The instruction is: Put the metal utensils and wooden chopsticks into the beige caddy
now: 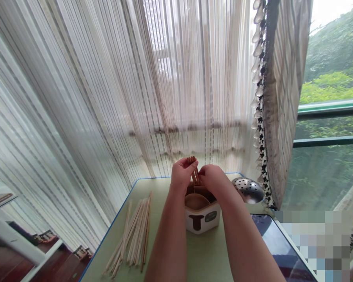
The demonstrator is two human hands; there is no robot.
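Note:
My left hand [182, 173] is closed round a small bunch of brown chopsticks [192, 161], whose tops stick up above its fingers. My right hand [213, 178] is closed against the same bunch just to the right, over the far part of a white holder [202, 221]. The holder has brown wooden compartments inside and dark marks on its front. It stands on a pale green table [200, 254] between my forearms. The lower ends of the chopsticks are hidden behind my hands.
Several light wooden chopsticks [133, 237] lie spread on the table's left half. A perforated metal ladle [247, 189] rests at the far right. A dark tablet [279, 246] lies at the right edge. Sheer striped curtains hang close behind the table.

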